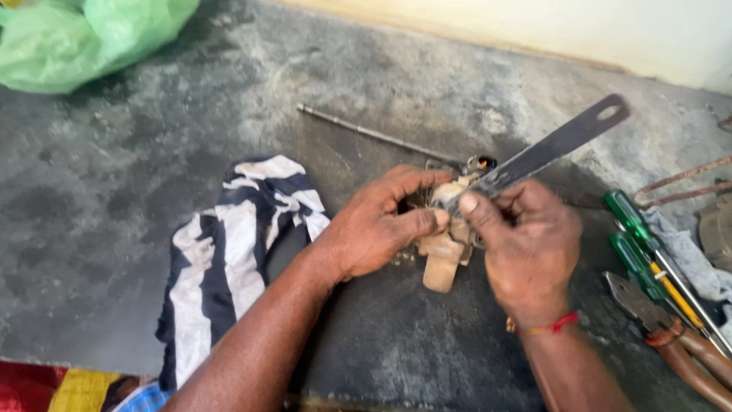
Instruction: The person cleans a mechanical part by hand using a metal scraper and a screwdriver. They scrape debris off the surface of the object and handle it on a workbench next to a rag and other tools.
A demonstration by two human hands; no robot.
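Observation:
My left hand [377, 225] grips a small, dirty tan metal part [444, 263] over the dark stone slab [122, 198]. My right hand [526, 248] holds a flat grey metal strip [560, 143] with a slot near its far end; the strip's near end rests against the top of the part. The two thumbs meet on the part, and the fingers hide much of it. A red thread is tied round my right wrist.
A navy and white striped cloth [229, 244] lies left of my left forearm. A thin metal rod [374, 133] lies behind the hands. Green-handled screwdrivers [637, 244] and pliers [663, 328] lie at the right. A green plastic bag [84, 34] sits at the far left corner.

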